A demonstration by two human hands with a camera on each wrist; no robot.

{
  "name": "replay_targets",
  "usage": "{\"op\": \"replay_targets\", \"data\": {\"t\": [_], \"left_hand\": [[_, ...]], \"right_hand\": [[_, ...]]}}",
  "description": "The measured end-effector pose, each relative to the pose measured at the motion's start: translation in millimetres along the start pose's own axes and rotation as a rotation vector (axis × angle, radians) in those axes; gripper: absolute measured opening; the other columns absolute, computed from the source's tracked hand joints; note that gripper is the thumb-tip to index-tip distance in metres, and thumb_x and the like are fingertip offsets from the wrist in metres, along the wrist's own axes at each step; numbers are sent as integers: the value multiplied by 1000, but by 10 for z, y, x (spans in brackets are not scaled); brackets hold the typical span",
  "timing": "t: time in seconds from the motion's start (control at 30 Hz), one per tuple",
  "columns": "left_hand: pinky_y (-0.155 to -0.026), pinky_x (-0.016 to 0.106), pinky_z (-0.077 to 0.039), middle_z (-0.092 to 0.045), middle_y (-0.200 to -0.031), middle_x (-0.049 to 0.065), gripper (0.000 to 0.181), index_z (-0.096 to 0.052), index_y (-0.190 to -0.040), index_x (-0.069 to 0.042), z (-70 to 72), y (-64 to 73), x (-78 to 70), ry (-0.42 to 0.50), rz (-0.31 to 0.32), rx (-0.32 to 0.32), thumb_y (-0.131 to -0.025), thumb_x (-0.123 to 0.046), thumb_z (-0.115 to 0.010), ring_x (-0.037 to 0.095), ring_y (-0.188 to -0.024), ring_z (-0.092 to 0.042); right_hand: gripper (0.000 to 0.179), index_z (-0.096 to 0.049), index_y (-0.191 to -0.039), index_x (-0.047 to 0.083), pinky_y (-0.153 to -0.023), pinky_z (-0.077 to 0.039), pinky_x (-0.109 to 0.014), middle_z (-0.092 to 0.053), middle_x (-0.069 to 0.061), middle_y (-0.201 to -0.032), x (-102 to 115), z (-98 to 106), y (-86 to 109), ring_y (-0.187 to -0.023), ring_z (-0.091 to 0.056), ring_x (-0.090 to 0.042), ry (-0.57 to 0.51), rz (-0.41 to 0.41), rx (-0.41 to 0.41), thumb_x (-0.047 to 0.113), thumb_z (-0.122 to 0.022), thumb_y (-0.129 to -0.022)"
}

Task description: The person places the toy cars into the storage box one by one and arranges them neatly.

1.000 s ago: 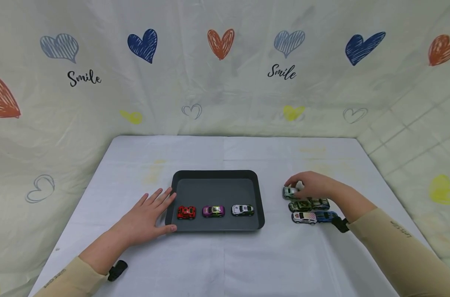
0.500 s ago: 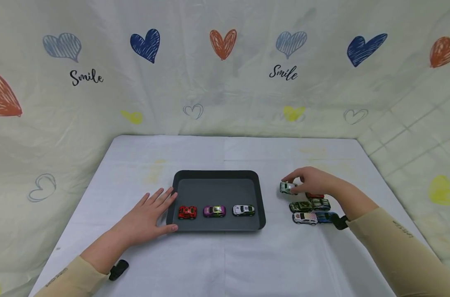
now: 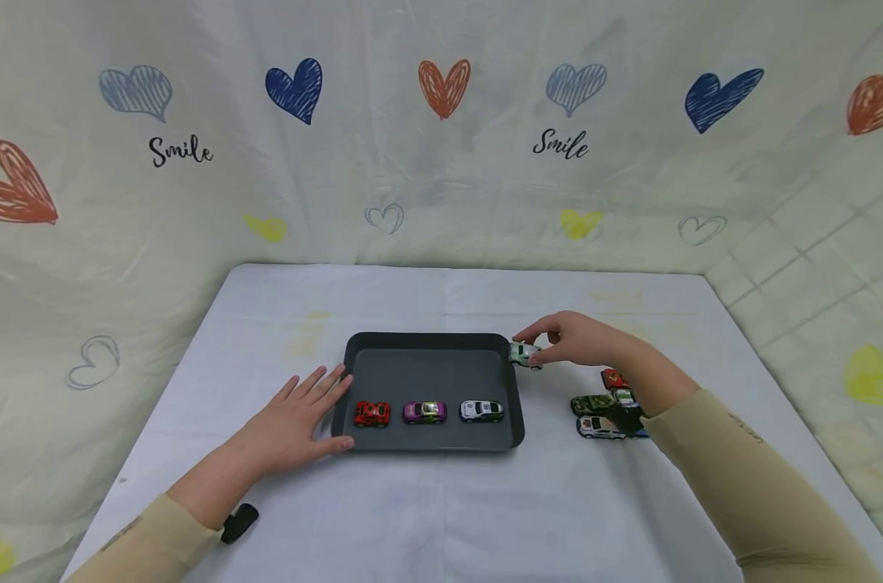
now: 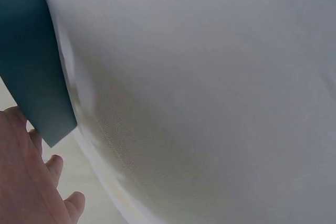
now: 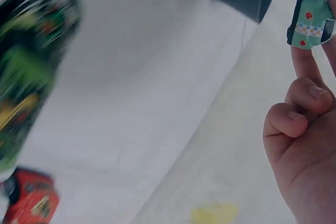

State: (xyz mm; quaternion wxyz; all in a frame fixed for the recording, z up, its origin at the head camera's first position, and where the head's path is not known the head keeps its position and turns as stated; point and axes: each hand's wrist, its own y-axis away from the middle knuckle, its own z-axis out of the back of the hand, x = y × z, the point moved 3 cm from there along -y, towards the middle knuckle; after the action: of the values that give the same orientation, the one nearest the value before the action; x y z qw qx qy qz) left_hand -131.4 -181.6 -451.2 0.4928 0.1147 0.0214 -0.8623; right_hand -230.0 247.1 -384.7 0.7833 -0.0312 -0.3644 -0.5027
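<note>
My right hand (image 3: 576,338) pinches a mint-green toy car (image 3: 525,355) between thumb and finger, at the upper right corner of the dark grey tray (image 3: 427,376). The right wrist view shows the same toy car (image 5: 311,22) with checkered side decoration, its other fingers curled below. My left hand (image 3: 284,425) lies with fingers spread, fingertips and thumb touching the tray's left rim. Along the tray's lower part stand a red toy car (image 3: 372,414), a purple toy car (image 3: 424,412) and a white toy car (image 3: 481,410), spaced in a row.
Right of the tray, several toy cars cluster on the white-covered table (image 3: 441,510): a green one (image 3: 592,405), a white one (image 3: 599,427), a red one (image 3: 613,378) and others partly hidden by my right sleeve (image 3: 748,478). A heart-printed sheet (image 3: 485,178) hangs behind.
My right hand has lifted the mint-green toy car from the cluster and carried it left to the tray's corner. The red toy car behind it is now uncovered. My left hand stays at the rim.
</note>
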Motion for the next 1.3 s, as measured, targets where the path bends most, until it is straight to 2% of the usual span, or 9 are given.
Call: {"op": "replay_targets", "data": {"t": [0.27,0.47,0.7,0.83,1.0,1.3], "left_hand": [[-119,59,-12,-13,-166,3,95,-22,-160,-17,-26,-14,19,6,7,15,-88,-72,-53,33,-151,-12],[-119,59,-12,-13,-166,2,98,-21,-160,-19,-56,-23,44,-3,10,22,-87,-79,-44,32,-151,-12],[-118,60,-12,-13,-166,2,96,-22,-160,-18,-45,-14,18,4,15,23,-88,-72,-54,34,-151,-13],[-118,60,-13,-13,-166,3,95,-22,-160,-18,-45,-25,18,-1,20,29,-88,-70,-56,34,-151,-13],[-118,60,-14,-12,-166,2,95,-21,-160,-18,-43,-45,33,-16,26,34,-88,-71,-55,34,-151,-14],[-118,60,-14,-12,-166,2,96,-20,-160,-19,-31,-41,38,-29,18,36,-88,-74,-51,33,-151,-13]], "right_hand": [[41,-69,-128,24,-65,-46,-34,-64,0,-120,384,-150,-312,-75,-47,-21,-54,63,8,30,-77,-88],[39,-69,-127,24,-73,-50,-34,-63,0,-120,706,-313,-560,-82,-57,-19,-58,106,59,28,-76,-89],[38,-70,-126,25,-80,-53,-33,-65,4,-117,971,-463,-791,-97,-62,-18,-50,184,112,28,-76,-89],[40,-69,-129,22,-80,-54,-32,-65,3,-114,1085,-549,-897,-96,-62,-16,-45,209,127,27,-76,-89],[43,-66,-132,19,-81,-53,-30,-65,3,-112,1207,-687,-1034,-99,-60,-13,32,226,137,27,-74,-91],[39,-68,-128,18,-92,-50,-30,-67,4,-120,1371,-985,-1258,-112,-59,-13,153,218,183,27,-74,-91]]}}
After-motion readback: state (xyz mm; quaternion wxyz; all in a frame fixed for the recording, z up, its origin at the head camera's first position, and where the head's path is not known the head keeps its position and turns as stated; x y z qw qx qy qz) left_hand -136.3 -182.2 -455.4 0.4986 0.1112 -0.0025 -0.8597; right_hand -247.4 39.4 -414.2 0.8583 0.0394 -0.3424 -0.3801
